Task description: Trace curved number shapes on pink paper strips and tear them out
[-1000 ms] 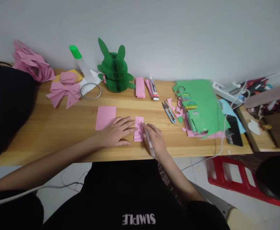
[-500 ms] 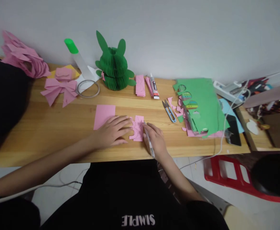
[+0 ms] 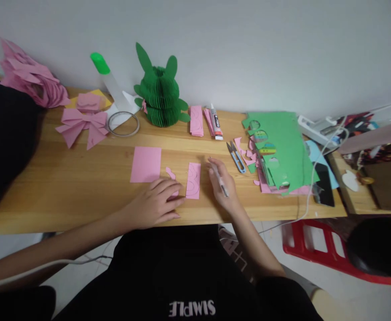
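From the head view I take the pink strip (image 3: pixel 193 180) with its pencilled curves as my landmark: it lies flat on the wooden table (image 3: pixel 82 196), near the front edge. My left hand (image 3: pixel 155 204) rests palm down just left of the strip, fingers spread and flat, pressing a small pink cut-out (image 3: pixel 171 174) whose curved tip shows beyond the fingertips. My right hand (image 3: pixel 222 185) sits just right of the strip, closed around a pen (image 3: pixel 219 178) with its tip lifted off the paper and pointing away from me. A larger pink sheet (image 3: pixel 145 164) lies left of the strip, beyond my left hand, and the small scissors (image 3: pixel 235 156) lie further right. I judge the risks as slight: the strip itself is held by nothing, so a brush from either wrist could slide it off the table's edge, and the cut-out, pinned only by light finger pressure, could crease or slip.
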The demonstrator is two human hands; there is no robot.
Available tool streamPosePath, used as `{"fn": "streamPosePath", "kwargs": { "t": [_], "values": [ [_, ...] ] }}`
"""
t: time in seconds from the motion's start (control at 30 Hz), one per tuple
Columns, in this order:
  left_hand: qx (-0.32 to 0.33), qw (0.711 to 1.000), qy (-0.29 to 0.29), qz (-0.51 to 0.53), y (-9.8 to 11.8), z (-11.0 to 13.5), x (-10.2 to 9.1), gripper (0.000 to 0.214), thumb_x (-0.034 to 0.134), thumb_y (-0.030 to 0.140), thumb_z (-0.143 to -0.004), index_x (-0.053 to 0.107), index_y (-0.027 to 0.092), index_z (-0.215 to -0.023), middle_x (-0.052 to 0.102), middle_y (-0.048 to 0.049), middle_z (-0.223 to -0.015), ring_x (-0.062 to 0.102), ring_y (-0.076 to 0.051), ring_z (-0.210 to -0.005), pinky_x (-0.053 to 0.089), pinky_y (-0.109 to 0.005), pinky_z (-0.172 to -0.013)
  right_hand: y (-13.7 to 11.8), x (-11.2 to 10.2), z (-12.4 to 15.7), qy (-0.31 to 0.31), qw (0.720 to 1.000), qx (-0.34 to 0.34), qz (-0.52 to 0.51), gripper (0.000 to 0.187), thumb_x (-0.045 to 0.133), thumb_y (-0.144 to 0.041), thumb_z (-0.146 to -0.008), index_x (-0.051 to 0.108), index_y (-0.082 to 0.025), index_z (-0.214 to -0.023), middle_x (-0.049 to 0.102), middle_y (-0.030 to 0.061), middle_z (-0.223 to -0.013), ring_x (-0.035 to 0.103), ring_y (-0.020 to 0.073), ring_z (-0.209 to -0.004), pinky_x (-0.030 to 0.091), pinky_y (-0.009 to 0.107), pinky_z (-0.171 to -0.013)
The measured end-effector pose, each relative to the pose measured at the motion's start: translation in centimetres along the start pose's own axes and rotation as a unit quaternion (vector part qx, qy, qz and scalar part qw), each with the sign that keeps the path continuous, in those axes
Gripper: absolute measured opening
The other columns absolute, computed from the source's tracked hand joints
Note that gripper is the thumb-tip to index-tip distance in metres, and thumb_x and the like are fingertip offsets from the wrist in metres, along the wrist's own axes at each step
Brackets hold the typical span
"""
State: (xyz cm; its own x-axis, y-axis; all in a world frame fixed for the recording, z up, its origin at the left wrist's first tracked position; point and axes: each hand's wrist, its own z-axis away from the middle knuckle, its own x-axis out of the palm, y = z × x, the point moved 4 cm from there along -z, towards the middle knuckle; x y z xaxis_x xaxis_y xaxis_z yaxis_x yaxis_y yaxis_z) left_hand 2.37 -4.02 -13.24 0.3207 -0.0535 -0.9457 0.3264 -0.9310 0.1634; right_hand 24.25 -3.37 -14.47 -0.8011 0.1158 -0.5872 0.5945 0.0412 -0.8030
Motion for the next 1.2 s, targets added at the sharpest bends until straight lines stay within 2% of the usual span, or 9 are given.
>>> {"fn": "streamPosePath", "kwargs": {
  "t": [0.13,0.3,0.47,0.63,0.8,0.93,1.03,1.1,1.2],
  "values": [
    [-0.022,1.0,-0.022,0.002,0.2,0.0,0.7,0.037,0.048,0.05,-0.099,0.069,0.023,-0.114,0.064,-0.0106,-0.123,0.053,-0.029,-0.118,0.041,-0.046,-0.104,0.2,0.8,-2.6,-0.03,0.999,0.026,-0.013,0.032,0.051,-0.029,-0.087,0.059,-0.02,-0.116,0.072,0.0079,-0.099,0.068,0.0237,-0.09,0.052,0.039,-0.084],
    [-0.041,0.999,-0.017,0.021,0.1,0.1,0.7,0.034,0.055,0.051,-0.095,0.07,0.026,-0.113,0.064,-0.009,-0.122,0.052,-0.029,-0.118,0.038,-0.046,-0.105,0.4,1.8,-4.4,-0.024,0.998,0.036,-0.045,0.031,0.057,-0.024,-0.071,0.057,-0.022,-0.102,0.062,-0.0034,-0.07,0.058,0.0162,-0.06,0.048,0.028,-0.06],
    [-0.074,0.995,0.003,0.062,-0.3,0.1,0.7,0.036,0.063,0.056,-0.089,0.07,0.033,-0.116,0.062,-0.0067,-0.125,0.051,-0.029,-0.12,0.038,-0.045,-0.105,0.6,2.1,-5.5,-0.004,0.995,0.022,-0.098,0.028,0.054,-0.029,-0.069,0.052,-0.022,-0.095,0.055,-0.0072,-0.06,0.052,0.0129,-0.048,0.042,0.024,-0.048],
    [-0.08,0.995,0.014,0.058,-0.4,0.1,0.8,0.042,0.066,0.06,-0.084,0.07,0.035,-0.117,0.061,-0.0083,-0.13,0.05,-0.033,-0.124,0.041,-0.048,-0.103,0.3,2.0,-5.8,-0.009,0.99,0.013,-0.137,0.025,0.059,-0.032,-0.067,0.05,-0.023,-0.089,0.053,-0.0076,-0.056,0.049,0.0125,-0.045,0.042,0.024,-0.045],
    [-0.063,0.997,0.032,0.012,-1.4,0.8,-0.3,0.054,0.072,0.05,-0.083,0.058,0.041,-0.135,0.057,-0.0091,-0.139,0.051,-0.034,-0.125,0.047,-0.048,-0.098,-0.7,0.6,-7.0,-0.011,0.988,0.004,-0.156,0.027,0.063,-0.039,-0.07,0.051,-0.023,-0.089,0.055,-0.0053,-0.058,0.053,0.0142,-0.048,0.046,0.026,-0.047],
    [-0.2,0.972,0.123,-0.014,-5.0,2.8,-2.3,0.036,0.049,0.04,-0.097,0.063,0.035,-0.13,0.053,-0.0101,-0.142,0.05,-0.036,-0.128,0.046,-0.052,-0.1,-1.5,-1.8,-11.5,0.025,0.99,-0.016,-0.135,0.03,0.066,-0.043,-0.068,0.053,-0.024,-0.088,0.055,-0.0054,-0.059,0.051,0.0131,-0.049,0.045,0.026,-0.049],
    [-0.283,0.947,0.144,-0.037,-7.1,4.3,-3.2,0.035,0.041,0.036,-0.1,0.066,0.032,-0.125,0.056,-0.0102,-0.137,0.054,-0.033,-0.123,0.05,-0.05,-0.094,-1.8,-2.7,-16.2,0.065,0.993,-0.036,-0.097,0.027,0.064,-0.035,-0.067,0.055,-0.023,-0.09,0.057,-0.0046,-0.063,0.052,0.013,-0.054,0.043,0.025,-0.053],
    [-0.314,0.937,0.145,-0.046,-7.7,5.1,-3.4,0.034,0.042,0.036,-0.1,0.068,0.033,-0.121,0.058,-0.0095,-0.133,0.056,-0.031,-0.119,0.051,-0.049,-0.09,-1.8,-2.4,-18.7,0.085,0.993,-0.05,-0.067,0.027,0.06,-0.029,-0.067,0.057,-0.022,-0.093,0.057,-0.0051,-0.064,0.053,0.0132,-0.057,0.043,0.026,-0.057],
    [-0.311,0.938,0.143,-0.056,-7.6,5.8,-3.4,0.033,0.044,0.036,-0.098,0.068,0.033,-0.121,0.058,-0.0088,-0.133,0.056,-0.032,-0.119,0.051,-0.049,-0.09,-1.4,-1.1,-20.7,0.11,0.991,-0.067,-0.023,0.028,0.054,-0.024,-0.068,0.059,-0.02,-0.095,0.058,-0.0036,-0.066,0.054,0.0145,-0.061,0.045,0.027,-0.062]
  ]
}}
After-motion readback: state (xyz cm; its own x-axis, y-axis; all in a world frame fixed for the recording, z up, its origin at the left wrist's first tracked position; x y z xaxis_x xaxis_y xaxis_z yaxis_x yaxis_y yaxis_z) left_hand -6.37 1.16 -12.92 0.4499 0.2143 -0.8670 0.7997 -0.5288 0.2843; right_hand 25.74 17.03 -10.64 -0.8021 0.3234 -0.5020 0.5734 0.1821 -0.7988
